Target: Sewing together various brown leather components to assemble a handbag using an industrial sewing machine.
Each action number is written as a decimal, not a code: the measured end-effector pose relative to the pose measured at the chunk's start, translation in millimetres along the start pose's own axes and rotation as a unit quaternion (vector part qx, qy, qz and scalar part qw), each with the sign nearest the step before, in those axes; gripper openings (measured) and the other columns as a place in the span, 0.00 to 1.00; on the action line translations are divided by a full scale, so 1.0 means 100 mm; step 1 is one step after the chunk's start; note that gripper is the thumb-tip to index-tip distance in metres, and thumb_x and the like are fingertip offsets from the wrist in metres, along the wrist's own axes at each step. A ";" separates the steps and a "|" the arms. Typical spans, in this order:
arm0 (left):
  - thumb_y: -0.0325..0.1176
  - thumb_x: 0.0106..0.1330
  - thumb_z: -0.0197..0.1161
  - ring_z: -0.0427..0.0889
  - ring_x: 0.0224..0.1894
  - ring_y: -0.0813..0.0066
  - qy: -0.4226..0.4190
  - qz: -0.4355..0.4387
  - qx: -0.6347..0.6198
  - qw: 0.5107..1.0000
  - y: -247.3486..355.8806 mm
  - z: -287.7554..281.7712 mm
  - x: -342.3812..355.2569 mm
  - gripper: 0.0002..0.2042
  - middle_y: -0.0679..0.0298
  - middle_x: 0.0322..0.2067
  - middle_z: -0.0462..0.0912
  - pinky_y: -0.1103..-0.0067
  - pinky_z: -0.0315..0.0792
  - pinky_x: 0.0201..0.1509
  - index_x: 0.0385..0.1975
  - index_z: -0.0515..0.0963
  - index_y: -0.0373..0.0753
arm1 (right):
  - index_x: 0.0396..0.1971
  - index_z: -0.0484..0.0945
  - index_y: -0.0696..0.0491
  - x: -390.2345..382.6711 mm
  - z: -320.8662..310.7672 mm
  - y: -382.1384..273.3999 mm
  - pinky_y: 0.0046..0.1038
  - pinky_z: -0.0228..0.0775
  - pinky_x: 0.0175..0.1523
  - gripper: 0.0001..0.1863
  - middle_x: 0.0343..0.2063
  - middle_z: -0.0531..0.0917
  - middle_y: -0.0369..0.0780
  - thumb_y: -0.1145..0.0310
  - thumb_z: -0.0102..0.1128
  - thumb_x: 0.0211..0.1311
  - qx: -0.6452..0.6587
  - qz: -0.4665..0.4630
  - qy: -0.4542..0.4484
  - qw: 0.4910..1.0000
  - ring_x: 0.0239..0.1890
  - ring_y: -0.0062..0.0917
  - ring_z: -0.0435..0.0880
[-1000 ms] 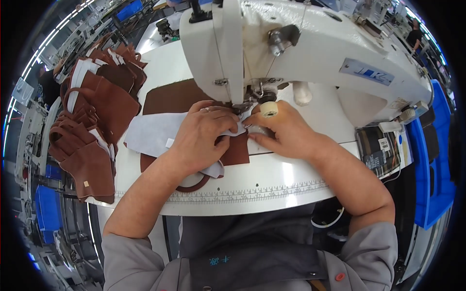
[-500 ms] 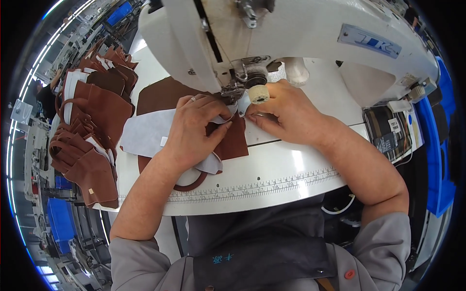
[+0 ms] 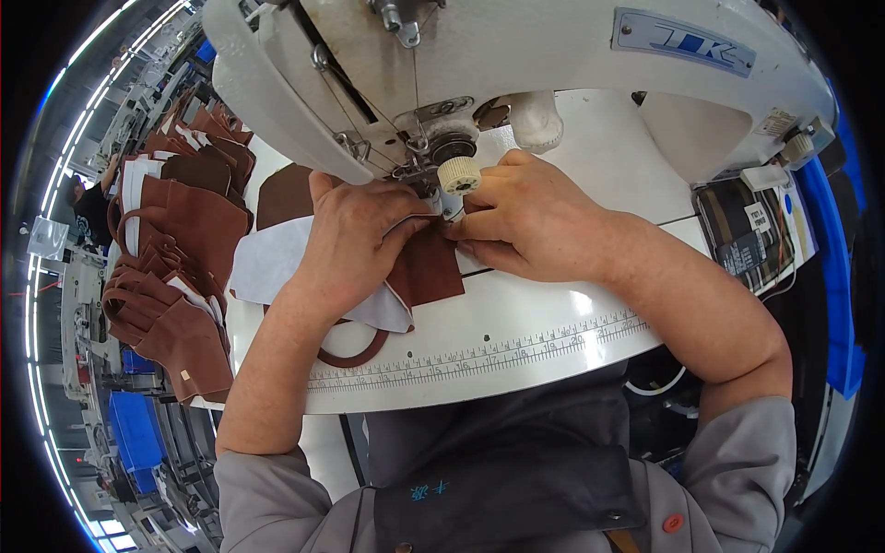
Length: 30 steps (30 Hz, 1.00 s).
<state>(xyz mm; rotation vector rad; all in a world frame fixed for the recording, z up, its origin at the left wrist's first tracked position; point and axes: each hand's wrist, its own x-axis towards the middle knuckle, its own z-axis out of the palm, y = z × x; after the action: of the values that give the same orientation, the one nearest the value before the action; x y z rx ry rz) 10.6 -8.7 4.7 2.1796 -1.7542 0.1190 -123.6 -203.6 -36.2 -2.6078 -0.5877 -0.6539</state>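
Observation:
A white sewing machine (image 3: 535,51) stands over my work, its cream knob (image 3: 459,175) close to my fingers. Under the needle area lies a reddish-brown leather piece (image 3: 435,267) with a pale grey backing (image 3: 269,260) folded over at the left. A brown handle loop (image 3: 373,350) sticks out toward me. My left hand (image 3: 355,240) is closed, pinching the raised edge of the leather between thumb and fingers. Closed at the needle's right, my right hand (image 3: 530,221) grips the leather's edge with its fingertips. The needle tip is partly hidden by my fingers.
Stacked brown leather bag pieces (image 3: 175,323) with handles sit at the table's left. A printed ruler (image 3: 479,362) runs along the front edge. At the right lie a dark striped pouch (image 3: 742,230) and a blue bin (image 3: 841,304). A person (image 3: 92,207) is far left.
The machine appears farther left and nearer in the view, showing a shift of the head. My left fingers now lift the leather's edge; my right fingers have closed in on it beside the needle.

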 end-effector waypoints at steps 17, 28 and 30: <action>0.27 0.59 0.66 0.81 0.47 0.67 0.101 0.027 0.067 0.992 0.21 0.23 -0.21 0.09 0.66 0.41 0.83 0.67 0.67 0.58 0.39 0.83 0.39 | 0.41 0.86 0.50 0.05 0.00 -0.01 0.38 0.69 0.45 0.13 0.33 0.83 0.37 0.69 0.66 0.55 -0.034 0.048 0.001 0.998 0.39 0.36 0.81; 0.26 0.55 0.68 0.84 0.42 0.68 0.137 0.043 0.006 0.990 0.04 0.24 -0.23 0.06 0.66 0.37 0.86 0.70 0.73 0.49 0.32 0.86 0.39 | 0.37 0.87 0.51 0.08 0.04 -0.03 0.38 0.72 0.36 0.10 0.30 0.77 0.39 0.68 0.66 0.56 -0.037 0.042 0.013 0.998 0.33 0.35 0.79; 0.25 0.54 0.69 0.85 0.42 0.67 0.140 0.048 0.004 0.989 0.03 0.23 -0.22 0.06 0.65 0.38 0.87 0.69 0.74 0.49 0.32 0.86 0.39 | 0.38 0.87 0.52 0.08 0.03 -0.05 0.38 0.73 0.37 0.10 0.30 0.77 0.39 0.68 0.66 0.56 -0.033 0.044 0.015 0.998 0.34 0.36 0.79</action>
<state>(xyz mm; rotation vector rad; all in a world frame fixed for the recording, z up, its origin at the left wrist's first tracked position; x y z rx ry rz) -0.5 4.2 -22.5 1.9712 -1.6987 0.4354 -118.1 -195.6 -33.5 -2.6639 -0.4473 -0.6941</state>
